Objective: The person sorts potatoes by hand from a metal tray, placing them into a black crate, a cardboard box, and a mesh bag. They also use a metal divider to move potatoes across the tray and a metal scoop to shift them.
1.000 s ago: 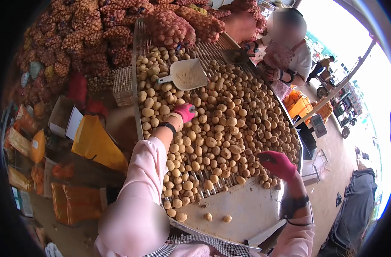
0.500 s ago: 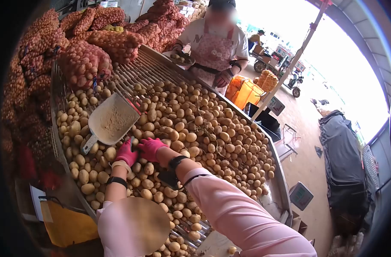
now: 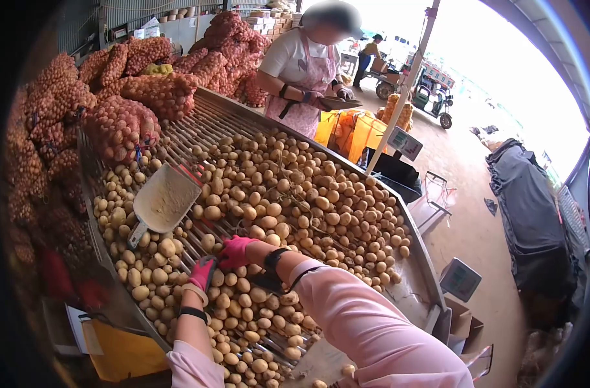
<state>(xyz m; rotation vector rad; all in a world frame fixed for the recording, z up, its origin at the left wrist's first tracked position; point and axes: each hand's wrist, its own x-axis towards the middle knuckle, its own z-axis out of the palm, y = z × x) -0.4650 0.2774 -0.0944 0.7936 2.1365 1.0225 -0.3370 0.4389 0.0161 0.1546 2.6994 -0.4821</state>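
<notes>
Here, the fingers of the right hand [image 3: 235, 252], in a bright pink work glove, bend down among round, yellow-brown potatoes [image 3: 243, 285]; whether they are clamped on one I cannot tell. Just beside it, the left hand [image 3: 203, 273], in a pink glove with a grey patch, dips its fingers the same way, and their grip is hidden too. Potatoes lie on both sides of the two hands and back toward the wrists, while beyond the fingertips a narrow strip of metal rods shows between the piles.

Further out, a pale, flat-bottomed scoop [image 3: 169, 199] with dusty insides rests on the potatoes, its handle pointing back toward the person. The whole load spreads over a broad, metal-sided table with a rod bed [image 3: 207, 123]. At its far left end sits a bulging red net sack [image 3: 120, 129], with more filled net sacks [image 3: 46, 97] heaped behind. Across the table, a co-worker in a pink patterned apron [image 3: 317, 71] holds a shallow, dark pan [image 3: 339, 103] near yellow-orange bags [image 3: 356, 132]. Near the table's right edge stands a grey scale with a display [image 3: 461, 279].
</notes>
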